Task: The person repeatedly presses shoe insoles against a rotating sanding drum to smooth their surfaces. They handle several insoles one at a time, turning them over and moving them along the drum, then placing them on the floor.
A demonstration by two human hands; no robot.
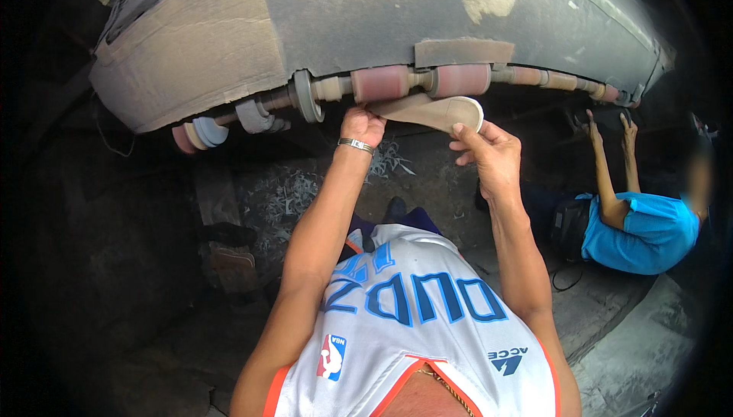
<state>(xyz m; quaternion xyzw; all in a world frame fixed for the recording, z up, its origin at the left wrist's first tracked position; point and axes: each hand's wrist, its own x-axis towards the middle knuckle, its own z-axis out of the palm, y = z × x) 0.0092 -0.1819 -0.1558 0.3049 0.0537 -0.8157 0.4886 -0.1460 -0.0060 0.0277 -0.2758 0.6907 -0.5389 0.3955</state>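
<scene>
A beige shoe sole (pixel 429 112) with a pale rim is held between my two hands, just under a row of sanding rollers. My left hand (pixel 362 126) closes on its narrower left end, with some of the fingers hidden beneath. At the wider right end, my right hand (pixel 489 154) pinches the edge with the thumb on top. The sole's upper edge meets or lies very near the underside of a reddish sanding roller (pixel 462 80). A second reddish roller (pixel 379 83) turns just above my left fingers; both rollers look blurred.
A long dusty hood (pixel 366 20) covers the shaft. Left along it are a grey wheel (pixel 307 96) and several smaller wheels. At right, a co-worker in a blue shirt (pixel 640 232) reaches to the same shaft. Pale shavings (pixel 286 199) litter the floor below.
</scene>
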